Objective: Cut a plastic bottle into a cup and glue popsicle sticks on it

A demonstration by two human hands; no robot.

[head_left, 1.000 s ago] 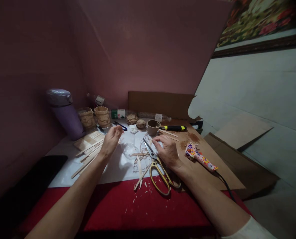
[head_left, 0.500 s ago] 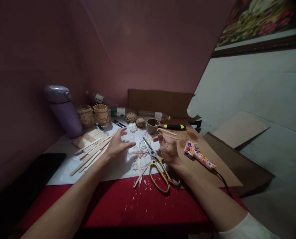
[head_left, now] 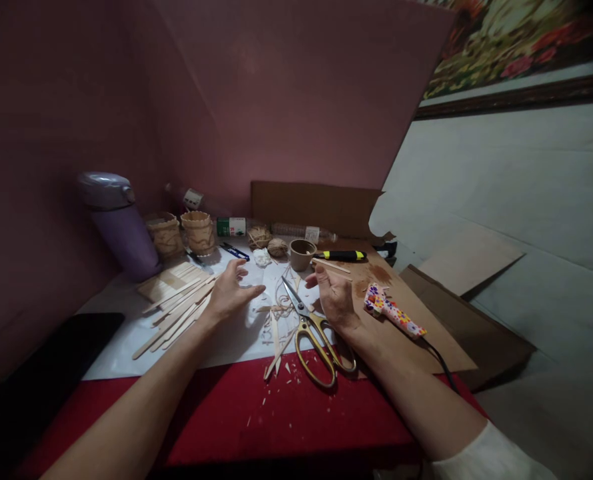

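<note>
My left hand (head_left: 233, 291) is open, thumb and fingers apart, over the white paper beside a fan of wooden craft sticks (head_left: 179, 313). Across from it, my right hand (head_left: 334, 295) is also open, its fingers loosely curved with nothing in them. Between the hands lie gold-handled scissors (head_left: 304, 313), their blades pointing away from me. Twine scraps and cut stick pieces (head_left: 275, 333) are scattered by the blades. A small brown cup (head_left: 302, 255) stands just beyond my right hand. To the right of that hand, a flower-patterned glue gun (head_left: 394, 312) rests on cardboard.
A purple tumbler (head_left: 126, 233) stands at the left, near two stick-covered cups (head_left: 198, 233). Twine balls (head_left: 260, 237), blue thread snips (head_left: 235, 251), a plastic bottle (head_left: 296, 232) and a black-yellow utility knife (head_left: 344, 255) lie at the back. Wood chips dot the red cloth (head_left: 276, 427).
The view has shifted slightly, so the whole scene sits a little further left. Both hands keep nearly the same open pose, and nothing on the table has visibly moved.
</note>
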